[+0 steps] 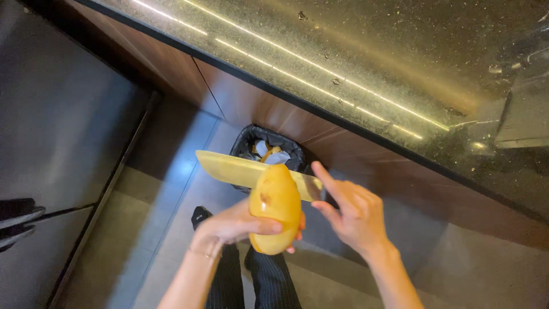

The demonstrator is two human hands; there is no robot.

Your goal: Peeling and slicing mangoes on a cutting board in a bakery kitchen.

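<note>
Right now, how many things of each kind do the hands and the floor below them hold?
Peeled yellow fruit in the left hand: 1
Knife in the right hand: 1
Black-lined waste bin on the floor: 1
Total: 3

My left hand grips a mango from its left side, held in front of my body. My right hand is just to the right of the mango, holding a knife whose blade runs leftward behind the top of the mango and sticks out well past it. Beyond the knife, on the floor, stands a bin with scraps in it, set against the cabinets. A counter runs above the cabinets. My legs are below the hands.
</note>
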